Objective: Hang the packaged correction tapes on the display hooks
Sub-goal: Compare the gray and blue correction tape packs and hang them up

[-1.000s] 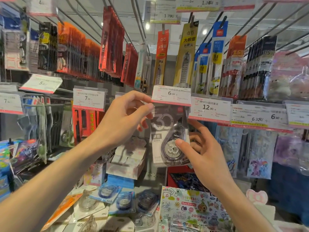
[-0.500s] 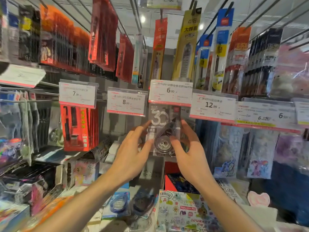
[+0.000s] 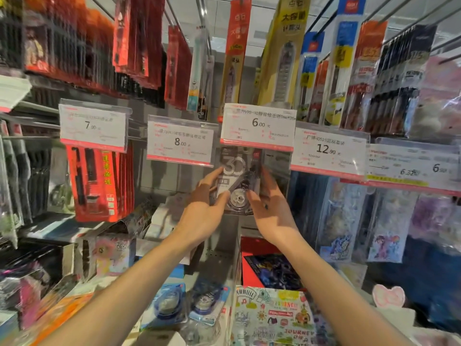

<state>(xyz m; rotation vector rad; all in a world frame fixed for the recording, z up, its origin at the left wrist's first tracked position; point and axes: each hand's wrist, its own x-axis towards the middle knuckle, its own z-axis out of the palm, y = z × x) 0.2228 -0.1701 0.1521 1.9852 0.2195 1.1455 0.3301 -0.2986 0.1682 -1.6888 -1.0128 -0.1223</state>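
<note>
A display rack of hooks fills the frame, hung with red packets at the left and pen packs at the upper right. Across the middle runs a row of price tags, and the 6.00 tag sits at centre. At the bottom centre lie two blue correction tapes in packets beside a doodle-printed box. Both forearms reach up from the lower corners. The left hand has its thumb and fingers pressed on the left edge of the packaged correction tape, the fingers slightly apart. The right hand holds the right edge, fingers together behind the packet (only partly visible). The packet hangs upright directly below the 6.00 tag, its top hidden behind it.
</note>
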